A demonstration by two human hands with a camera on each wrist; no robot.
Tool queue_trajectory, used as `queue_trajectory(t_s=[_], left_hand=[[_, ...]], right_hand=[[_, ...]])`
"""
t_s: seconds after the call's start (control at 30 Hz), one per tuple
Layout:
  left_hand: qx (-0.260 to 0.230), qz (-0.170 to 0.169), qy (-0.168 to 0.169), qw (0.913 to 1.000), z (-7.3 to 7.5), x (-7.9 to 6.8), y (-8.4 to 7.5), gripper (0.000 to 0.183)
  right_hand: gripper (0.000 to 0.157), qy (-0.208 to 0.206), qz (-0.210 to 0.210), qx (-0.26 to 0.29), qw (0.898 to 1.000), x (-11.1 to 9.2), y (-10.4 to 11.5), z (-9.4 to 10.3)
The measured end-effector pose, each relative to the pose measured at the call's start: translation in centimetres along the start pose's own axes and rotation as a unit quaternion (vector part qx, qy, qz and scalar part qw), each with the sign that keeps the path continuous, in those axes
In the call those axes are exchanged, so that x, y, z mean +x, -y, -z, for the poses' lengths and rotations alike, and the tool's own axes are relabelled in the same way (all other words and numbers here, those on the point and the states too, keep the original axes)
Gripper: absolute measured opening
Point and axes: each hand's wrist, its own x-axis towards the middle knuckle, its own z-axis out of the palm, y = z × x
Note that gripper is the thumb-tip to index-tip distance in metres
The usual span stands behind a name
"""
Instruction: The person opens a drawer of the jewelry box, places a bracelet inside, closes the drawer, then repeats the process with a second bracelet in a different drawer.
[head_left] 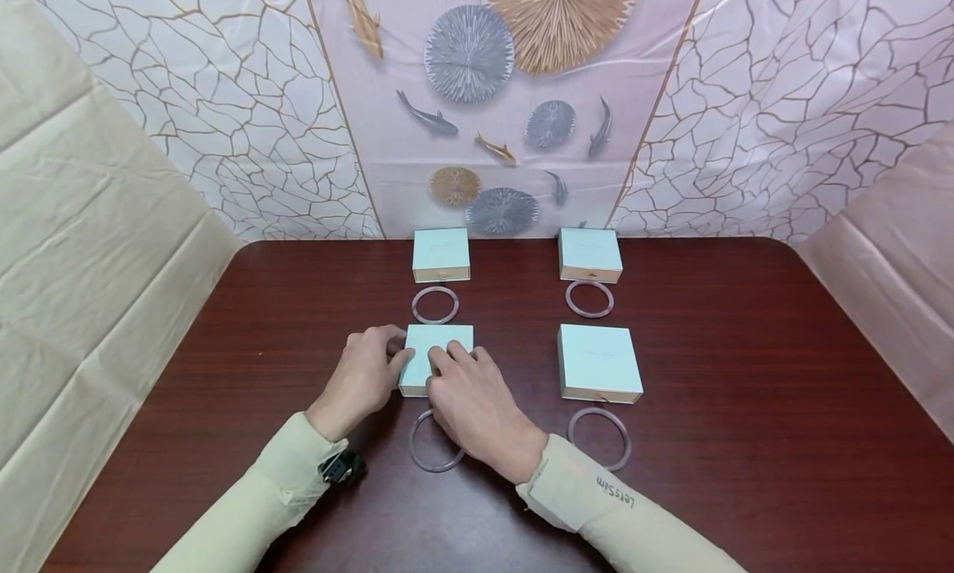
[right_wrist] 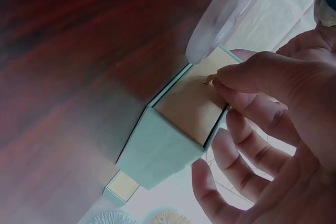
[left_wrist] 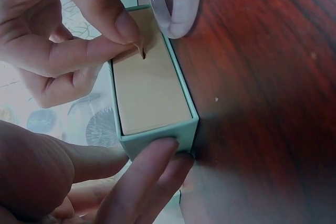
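A mint-green drawer box (head_left: pixel 432 337) lies on the table at front left, its cream drawer front (left_wrist: pixel 152 90) facing me. My left hand (head_left: pixel 363 380) grips the box's left end, fingers against its side and thumb near the top edge. With thumb and forefinger, my right hand (head_left: pixel 484 407) pinches a small brown ribbon tab (right_wrist: pixel 208 80) on the drawer front; its other fingers are bent over the box's top. The drawer front sits flush within the sleeve. Just before the box lies a pale lilac bangle (head_left: pixel 412 445), partly under my right hand in the head view.
At front right is a second mint box (head_left: pixel 599 359) with a bangle (head_left: pixel 627 449) before it, partly behind my right sleeve. Farther back stand two more boxes, left (head_left: pixel 441 250) and right (head_left: pixel 589 248), each with a bangle in front. A patterned backdrop (head_left: pixel 484 126) borders the table's far edge.
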Motion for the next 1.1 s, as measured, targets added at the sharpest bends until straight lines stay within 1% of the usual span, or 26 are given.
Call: queue_trajectory(t_s=[0.43, 0.67, 1.1], left_hand=[[-0.002, 0.003, 0.01, 0.9999, 0.13, -0.04, -0.08, 0.023], [-0.002, 0.005, 0.009, 0.9999, 0.05, -0.06, 0.01, 0.021], [-0.001, 0.001, 0.008, 1.0, 0.02, -0.11, 0.1, 0.022]], right_hand=[[0.021, 0.01, -0.002, 0.01, 1.0, 0.02, -0.1, -0.11], [0.02, 0.023, -0.004, 0.028, 0.999, 0.04, -0.06, -0.06], [0.018, 0.037, -0.013, 0.043, 0.998, 0.04, -0.02, 0.12]])
